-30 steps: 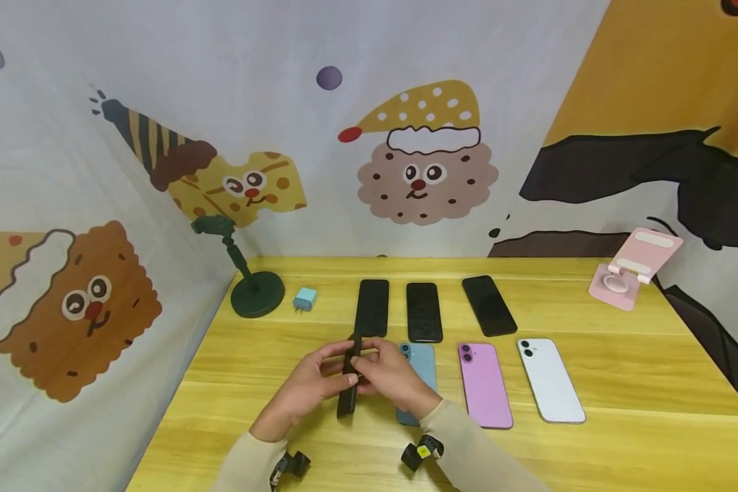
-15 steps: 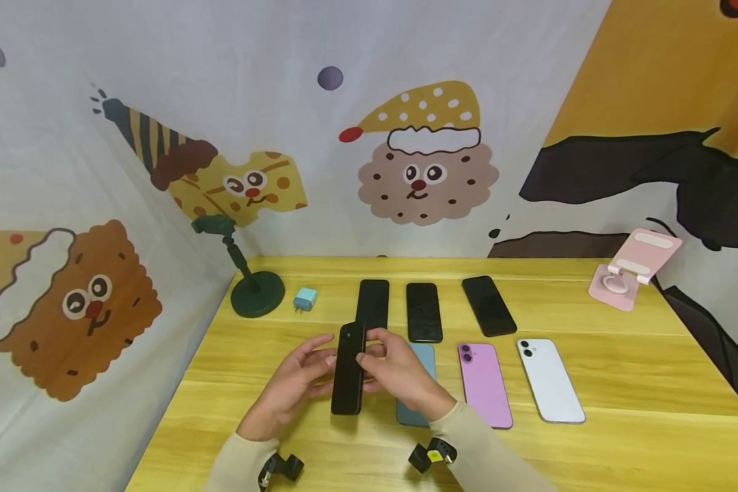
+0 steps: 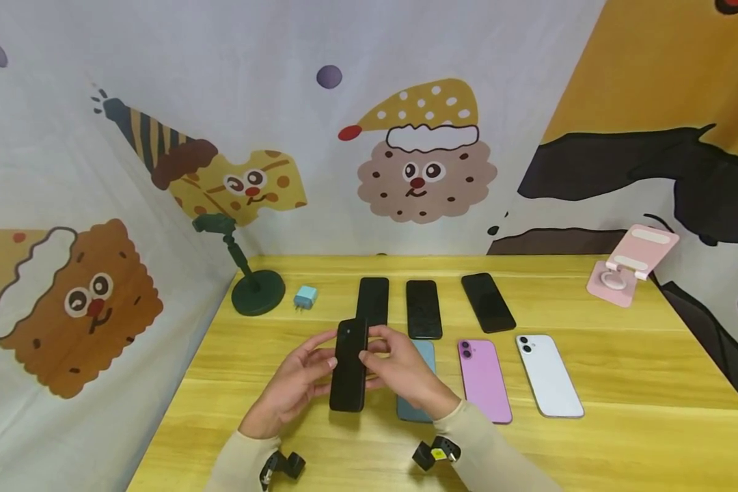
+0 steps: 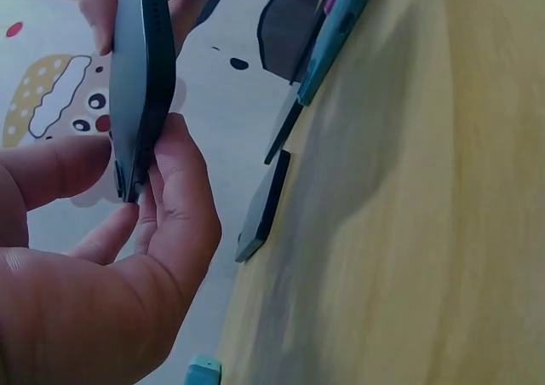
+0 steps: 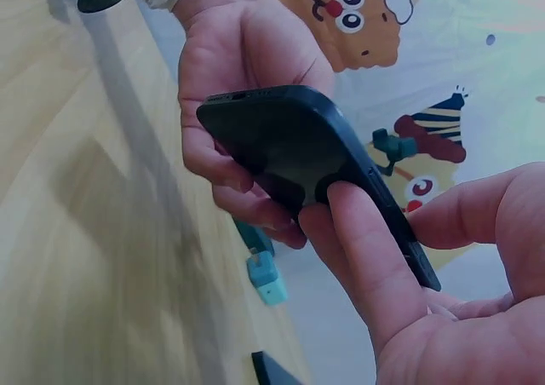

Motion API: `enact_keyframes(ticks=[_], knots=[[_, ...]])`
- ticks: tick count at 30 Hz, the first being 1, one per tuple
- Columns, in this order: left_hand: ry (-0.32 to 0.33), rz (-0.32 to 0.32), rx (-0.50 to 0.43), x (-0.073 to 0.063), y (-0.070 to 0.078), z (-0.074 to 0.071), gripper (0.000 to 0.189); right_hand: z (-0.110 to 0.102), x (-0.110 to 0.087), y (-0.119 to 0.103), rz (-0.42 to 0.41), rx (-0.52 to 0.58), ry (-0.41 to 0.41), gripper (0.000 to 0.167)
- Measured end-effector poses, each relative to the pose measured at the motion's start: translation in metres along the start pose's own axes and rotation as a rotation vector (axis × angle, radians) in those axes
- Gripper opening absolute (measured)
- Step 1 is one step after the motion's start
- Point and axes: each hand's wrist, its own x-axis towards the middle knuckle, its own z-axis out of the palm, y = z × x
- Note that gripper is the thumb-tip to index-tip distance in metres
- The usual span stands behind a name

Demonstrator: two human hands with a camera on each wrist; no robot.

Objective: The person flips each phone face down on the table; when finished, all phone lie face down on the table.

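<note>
A black phone (image 3: 348, 369) is raised above the table between both hands, its back and camera turned towards the head camera. My left hand (image 3: 290, 388) holds it on the left, thumb at the edge and fingers curled behind. On the other side my right hand (image 3: 408, 374) pinches its right edge between thumb and fingers. In the right wrist view the phone's dark screen (image 5: 285, 146) shows, with right fingertips against it. Under the right hand lies a blue phone (image 3: 409, 410), partly hidden. Pink (image 3: 487, 383) and white (image 3: 550, 376) phones lie to the right, backs up.
Behind the hands lie three dark phones: left (image 3: 373, 301), middle (image 3: 424, 309) and right (image 3: 488, 303). A green stand (image 3: 258, 292) and a light blue charger plug (image 3: 305, 296) are at back left. At back right stands a pink phone stand (image 3: 627, 266). A printed cloth hangs behind the table (image 3: 639, 369).
The black phone has turned from edge-on to showing its back to the head camera. Both hands first moved slightly apart; lately the left fingers have come closer round the phone's left side.
</note>
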Motion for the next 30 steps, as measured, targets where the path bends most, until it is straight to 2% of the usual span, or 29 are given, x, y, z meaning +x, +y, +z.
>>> enact_keyframes(ticks=[8, 14, 21, 30], knots=[[0.094, -0.006, 0.166, 0.006, -0.006, 0.005, 0.064, -0.007, 0.006, 0.019, -0.006, -0.045, 0.033, 0.046], [0.121, -0.014, 0.246, 0.009, -0.009, 0.008, 0.066, -0.011, 0.013, 0.039, 0.007, -0.105, 0.058, 0.053], [0.124, -0.049, 0.342, 0.011, -0.009, 0.011, 0.066, -0.014, 0.019, 0.054, -0.021, -0.32, 0.079, 0.048], [0.173, -0.073, 0.467, 0.013, -0.007, 0.018, 0.061, -0.017, 0.022, 0.049, -0.032, -0.534, 0.083, 0.046]])
